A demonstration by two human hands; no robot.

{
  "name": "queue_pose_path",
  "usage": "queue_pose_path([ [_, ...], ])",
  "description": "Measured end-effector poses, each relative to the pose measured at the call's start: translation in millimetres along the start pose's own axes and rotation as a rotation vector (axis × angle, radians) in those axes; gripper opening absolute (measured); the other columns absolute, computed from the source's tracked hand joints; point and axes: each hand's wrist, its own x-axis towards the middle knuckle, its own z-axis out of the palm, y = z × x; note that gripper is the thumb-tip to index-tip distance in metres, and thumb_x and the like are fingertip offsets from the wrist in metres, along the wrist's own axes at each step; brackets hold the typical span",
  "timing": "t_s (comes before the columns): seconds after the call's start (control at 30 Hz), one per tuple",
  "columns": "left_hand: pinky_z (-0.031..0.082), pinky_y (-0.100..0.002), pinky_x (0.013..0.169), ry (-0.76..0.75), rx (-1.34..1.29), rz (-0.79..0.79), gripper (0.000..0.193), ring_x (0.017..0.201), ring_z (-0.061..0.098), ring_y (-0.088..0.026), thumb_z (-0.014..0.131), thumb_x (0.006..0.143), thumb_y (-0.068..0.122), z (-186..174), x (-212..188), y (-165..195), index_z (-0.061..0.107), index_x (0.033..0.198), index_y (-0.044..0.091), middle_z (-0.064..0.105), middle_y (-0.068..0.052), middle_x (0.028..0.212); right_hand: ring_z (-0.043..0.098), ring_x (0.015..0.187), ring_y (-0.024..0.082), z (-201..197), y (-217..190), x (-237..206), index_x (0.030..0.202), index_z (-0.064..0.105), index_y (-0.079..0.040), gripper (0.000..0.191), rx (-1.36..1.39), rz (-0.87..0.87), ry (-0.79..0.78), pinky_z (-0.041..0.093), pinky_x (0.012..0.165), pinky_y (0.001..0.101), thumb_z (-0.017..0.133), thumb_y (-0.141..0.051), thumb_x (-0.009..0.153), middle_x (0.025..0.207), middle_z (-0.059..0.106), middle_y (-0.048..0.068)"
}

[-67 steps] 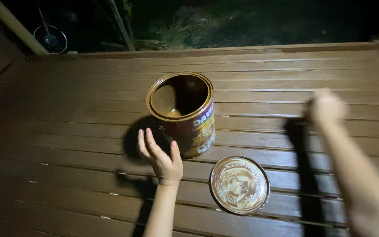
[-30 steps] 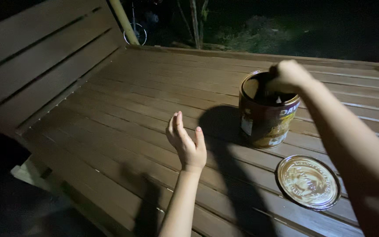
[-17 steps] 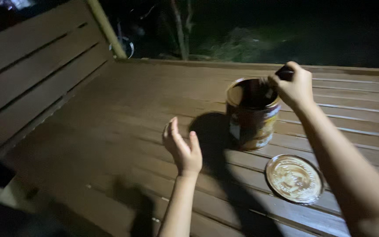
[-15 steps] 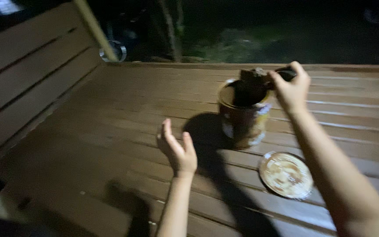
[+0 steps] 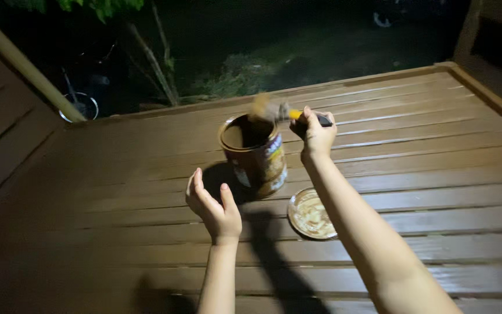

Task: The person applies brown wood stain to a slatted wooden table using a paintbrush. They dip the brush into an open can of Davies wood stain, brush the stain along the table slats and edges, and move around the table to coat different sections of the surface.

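Head view — lid (image 5: 312, 213) beside can (image 5: 255, 156), right hand (image 5: 316, 135) gripping brush (image 5: 274, 110).

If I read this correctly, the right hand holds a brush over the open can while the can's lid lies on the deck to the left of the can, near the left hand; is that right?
Not quite: the head view shows the lid lying to the right of the can, beside the right forearm. The right hand does hold the brush over the open can, and the left hand is empty.

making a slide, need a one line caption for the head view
Right hand holds a paintbrush over an open paint can on a wooden deck; left hand open nearby.
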Motion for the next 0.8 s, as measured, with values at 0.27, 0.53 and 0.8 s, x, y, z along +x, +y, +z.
queue_pose_path([
  [0.27, 0.031, -0.051, 0.119, -0.021, -0.058, -0.025, 0.063, 0.137, 0.043, -0.040, 0.064, 0.094, 0.009, 30.5, -18.5, 79.5, 0.039, 0.151, -0.002, 0.048, -0.023, 0.147, 0.074, 0.067, 0.029, -44.0, -39.6, 12.6, 0.105, 0.058, -0.004, 0.032, 0.190, 0.498, 0.199, 0.065, 0.063, 0.0434, 0.069, -0.031, 0.092, 0.085, 0.071, 0.017],
  [0.53, 0.033, -0.049, 0.117, 0.019, -0.072, -0.091, 0.065, 0.135, 0.045, -0.040, 0.066, 0.091, 0.009, 76.8, -70.2, 202.2, 0.041, 0.150, 0.000, 0.049, -0.023, 0.144, 0.069, 0.069, 0.028, -211.0, -183.8, 66.7, 0.104, 0.054, -0.001, 0.051, 0.417, 0.406, 0.259, 0.063, 0.065, 0.0403, 0.061, -0.052, 0.100, 0.086, 0.065, 0.017],
  [0.8, 0.033, -0.049, 0.116, 0.012, -0.085, -0.130, 0.067, 0.136, 0.044, -0.040, 0.067, 0.091, 0.009, 150.5, -129.9, 339.7, 0.039, 0.151, 0.002, 0.050, -0.023, 0.145, 0.067, 0.074, 0.024, -428.2, -378.5, 125.5, 0.112, 0.063, -0.007, 0.044, 0.317, 0.367, 0.396, 0.063, 0.072, 0.0396, 0.068, -0.050, 0.102, 0.102, 0.065, 0.014],
])
